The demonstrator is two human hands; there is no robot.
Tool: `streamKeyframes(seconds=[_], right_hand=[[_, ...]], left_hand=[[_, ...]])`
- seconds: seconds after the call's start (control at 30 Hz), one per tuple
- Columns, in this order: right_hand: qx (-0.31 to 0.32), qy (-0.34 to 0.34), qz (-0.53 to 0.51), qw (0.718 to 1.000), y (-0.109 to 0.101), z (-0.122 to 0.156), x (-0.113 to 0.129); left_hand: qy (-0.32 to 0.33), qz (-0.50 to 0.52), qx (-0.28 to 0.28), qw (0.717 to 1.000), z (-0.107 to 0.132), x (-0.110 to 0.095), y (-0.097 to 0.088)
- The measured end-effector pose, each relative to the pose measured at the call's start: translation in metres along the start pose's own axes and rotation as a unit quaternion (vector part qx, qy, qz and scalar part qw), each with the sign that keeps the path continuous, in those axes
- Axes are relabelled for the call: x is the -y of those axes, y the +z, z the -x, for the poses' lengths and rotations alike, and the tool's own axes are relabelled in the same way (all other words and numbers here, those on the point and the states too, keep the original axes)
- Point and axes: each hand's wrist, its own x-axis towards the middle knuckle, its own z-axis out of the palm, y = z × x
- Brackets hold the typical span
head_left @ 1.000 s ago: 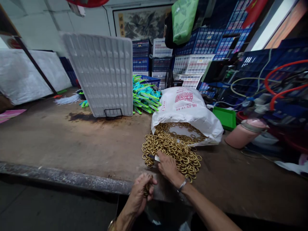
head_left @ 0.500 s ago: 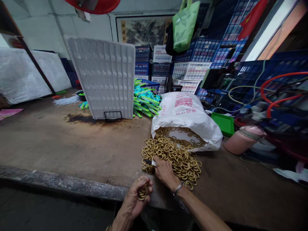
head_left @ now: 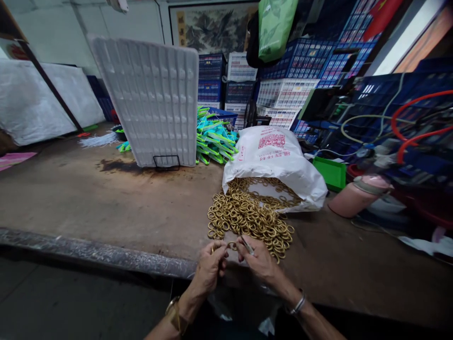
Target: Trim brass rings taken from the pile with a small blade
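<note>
My left hand is closed around gold-coloured metal rings; part of one shows between its fingers, and the palm is hidden. A single gold ring sits between the fingertips of both hands, just above the near side of the table. My right hand pinches at the ring's right side. It also keeps hold of a small thin tool, pale in colour, whose kind I cannot make out. Right behind my hands lies a heap of gold rings, spilling out of a white woven sack.
A white ribbed plastic panel stands upright in a black wire stand. Behind it lie green and turquoise plastic pieces. A pink bottle and a green tray are at the right. The table's worn front edge runs close by.
My right hand has drawn back from the heap toward my left hand, and a ring is now between their fingertips. My left hand has risen and turned. The view has tilted slightly downward.
</note>
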Motion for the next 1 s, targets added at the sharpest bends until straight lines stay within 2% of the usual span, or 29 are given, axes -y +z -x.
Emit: streamKeyframes(seconds=[0.17, 0.43, 0.53, 0.6, 0.73, 0.9, 1.0], right_hand=[[-0.003, -0.009, 0.059, 0.998, 0.005, 0.006, 0.002], [0.0, 0.066, -0.036, 0.997, 0.012, 0.0, 0.0], [-0.029, 0.074, -0.031, 0.996, 0.015, -0.003, -0.001], [-0.044, 0.077, -0.023, 0.996, 0.015, -0.004, -0.001], [-0.03, 0.069, -0.038, 0.996, 0.014, -0.003, 0.001], [-0.016, 0.052, -0.081, 0.995, 0.014, -0.004, 0.001], [-0.046, 0.061, -0.037, 0.996, 0.015, -0.004, -0.003]], left_hand=[[0.025, -0.06, 0.009, 0.998, 0.004, 0.002, 0.006], [0.062, -0.127, -0.013, 0.99, 0.004, 0.001, 0.008], [0.029, -0.105, 0.012, 0.994, 0.005, 0.001, 0.007], [-0.019, -0.06, 0.04, 0.997, 0.006, 0.0, 0.006], [-0.103, 0.018, 0.09, 0.99, 0.006, -0.002, 0.004], [-0.069, 0.028, 0.091, 0.993, 0.008, 0.0, 0.003], [-0.065, 0.039, 0.095, 0.993, 0.009, 0.0, 0.004]])
